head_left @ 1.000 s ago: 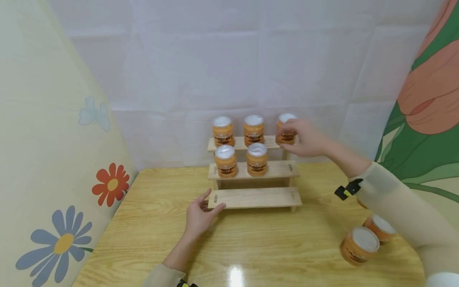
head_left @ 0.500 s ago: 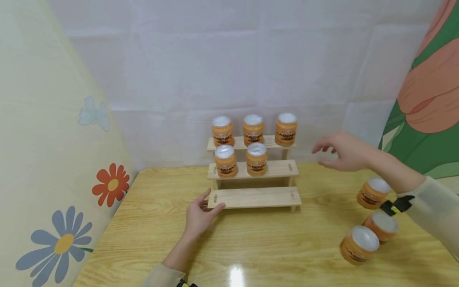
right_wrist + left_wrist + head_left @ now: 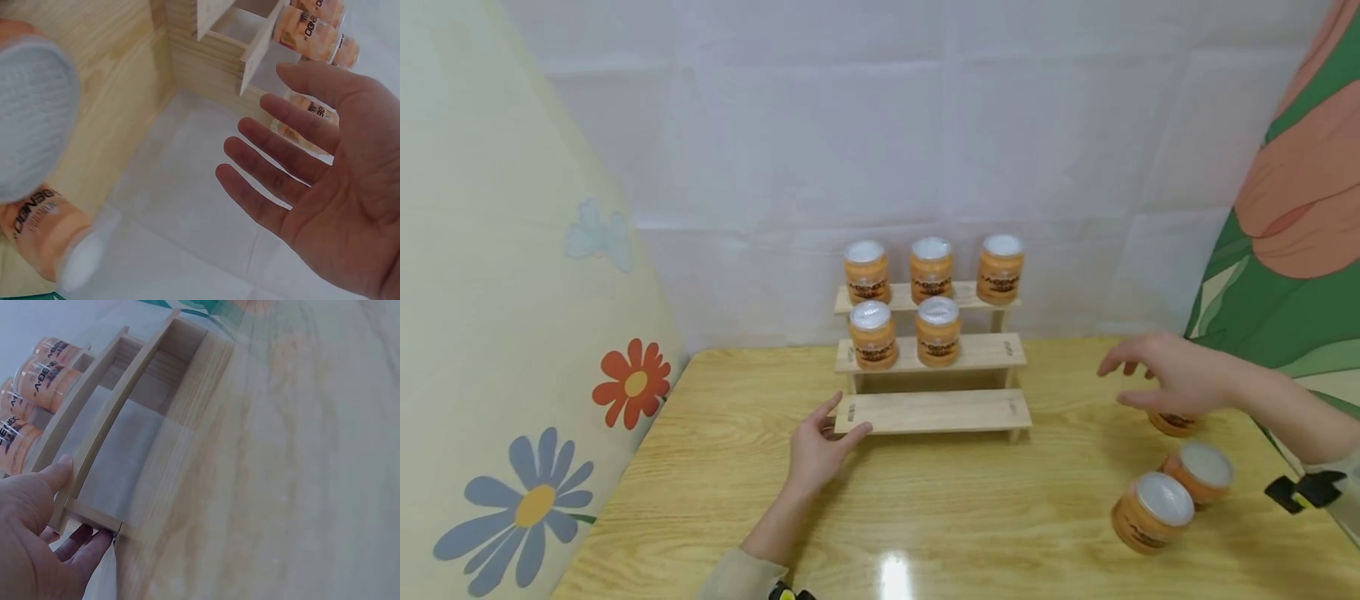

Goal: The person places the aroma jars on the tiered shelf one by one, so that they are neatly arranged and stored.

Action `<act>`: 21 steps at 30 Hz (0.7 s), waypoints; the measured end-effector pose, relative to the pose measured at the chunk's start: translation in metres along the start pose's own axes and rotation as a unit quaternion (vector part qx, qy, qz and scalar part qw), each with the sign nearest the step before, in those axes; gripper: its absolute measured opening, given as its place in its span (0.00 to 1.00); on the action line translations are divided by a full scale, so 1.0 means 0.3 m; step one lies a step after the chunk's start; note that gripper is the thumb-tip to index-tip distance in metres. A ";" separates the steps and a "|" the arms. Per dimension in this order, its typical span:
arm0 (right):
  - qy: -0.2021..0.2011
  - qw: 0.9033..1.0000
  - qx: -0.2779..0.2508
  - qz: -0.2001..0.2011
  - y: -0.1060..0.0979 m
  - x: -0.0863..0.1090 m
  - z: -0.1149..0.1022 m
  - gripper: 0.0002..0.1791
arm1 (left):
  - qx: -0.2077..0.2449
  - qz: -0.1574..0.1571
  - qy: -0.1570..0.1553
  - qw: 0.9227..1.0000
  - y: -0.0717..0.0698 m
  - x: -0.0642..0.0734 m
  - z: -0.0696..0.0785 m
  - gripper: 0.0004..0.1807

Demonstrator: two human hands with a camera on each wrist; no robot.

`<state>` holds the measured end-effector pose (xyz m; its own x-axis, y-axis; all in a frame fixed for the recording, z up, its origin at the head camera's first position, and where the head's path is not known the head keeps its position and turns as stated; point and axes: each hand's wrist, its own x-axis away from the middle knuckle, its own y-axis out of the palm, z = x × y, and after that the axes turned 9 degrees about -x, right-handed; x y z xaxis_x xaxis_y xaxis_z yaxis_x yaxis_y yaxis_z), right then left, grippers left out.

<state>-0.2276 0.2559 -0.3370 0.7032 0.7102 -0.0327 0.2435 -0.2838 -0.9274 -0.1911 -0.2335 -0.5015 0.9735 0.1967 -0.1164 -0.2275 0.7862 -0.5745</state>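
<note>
right hand (image 3: 1180, 373) moved down and right, now at far jar (image 3: 1176, 424), fingers apart, nothing held; contact hard to judge. left hand (image 3: 815, 454) pinches rack (image 3: 932, 413) by low left end. careless reach could knock near jar (image 3: 1152, 514) into middle jar (image 3: 1206, 471), close on table (image 3: 1000, 508); tug by left hand could topple five jars (image 3: 931, 281) on rack.

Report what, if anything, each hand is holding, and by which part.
The left hand grips the wooden rack by the left end of its lowest shelf. The right hand holds nothing.
</note>
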 end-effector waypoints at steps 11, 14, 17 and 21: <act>-0.032 0.997 -0.037 -0.059 0.092 0.064 0.019 0.16 | 0.002 0.008 0.010 1.000 0.006 0.001 -0.003 0.42; -0.018 0.993 -0.057 -0.097 0.113 0.080 0.016 0.18 | 0.002 0.005 0.006 1.000 0.006 0.000 -0.003 0.42; -0.007 0.986 -0.088 -0.143 0.133 0.090 0.011 0.21 | 0.001 0.004 0.005 1.000 0.005 -0.001 -0.006 0.43; 0.013 0.975 -0.122 -0.184 0.153 0.096 -0.003 0.23 | 0.001 0.002 0.003 1.000 0.002 -0.002 -0.009 0.43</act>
<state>-0.1956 0.2628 -0.3800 0.5538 0.7772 0.2987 0.6320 -0.1588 -0.7585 -0.1919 -0.2348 -0.5039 0.9725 0.1968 -0.1243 -0.2323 0.7863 -0.5725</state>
